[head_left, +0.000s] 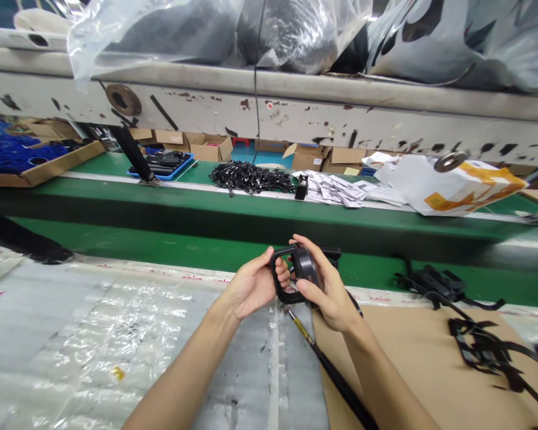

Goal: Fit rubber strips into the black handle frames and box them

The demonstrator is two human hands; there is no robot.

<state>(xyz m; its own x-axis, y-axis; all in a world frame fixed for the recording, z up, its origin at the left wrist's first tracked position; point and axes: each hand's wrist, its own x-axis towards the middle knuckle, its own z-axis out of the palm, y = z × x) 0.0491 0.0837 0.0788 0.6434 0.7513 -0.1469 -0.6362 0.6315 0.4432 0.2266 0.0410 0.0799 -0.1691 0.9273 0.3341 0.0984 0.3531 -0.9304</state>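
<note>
Both hands grip a black plastic part (pixel 306 267) over the near edge of the bench. It has a rounded square open frame on its left side and a thick round disc on its right. My left hand (pixel 260 280) pinches the frame's left edge, with fingertips showing through the opening. Wrapped round the disc is my right hand (pixel 325 286), its thumb pressed on the near side. Below them lies a slim black tool (pixel 327 358) with a yellow label and a metal end. Another black piece behind my right hand is mostly hidden.
Black bracket-like assemblies (pixel 484 346) rest on a cardboard sheet (pixel 385 364) at right. Across the green conveyor (pixel 170 242) are a pile of small black parts (pixel 251 178), folded leaflets (pixel 336 188) and a blue tray (pixel 179 170). A scuffed beam (pixel 206 104) crosses above, holding plastic bags.
</note>
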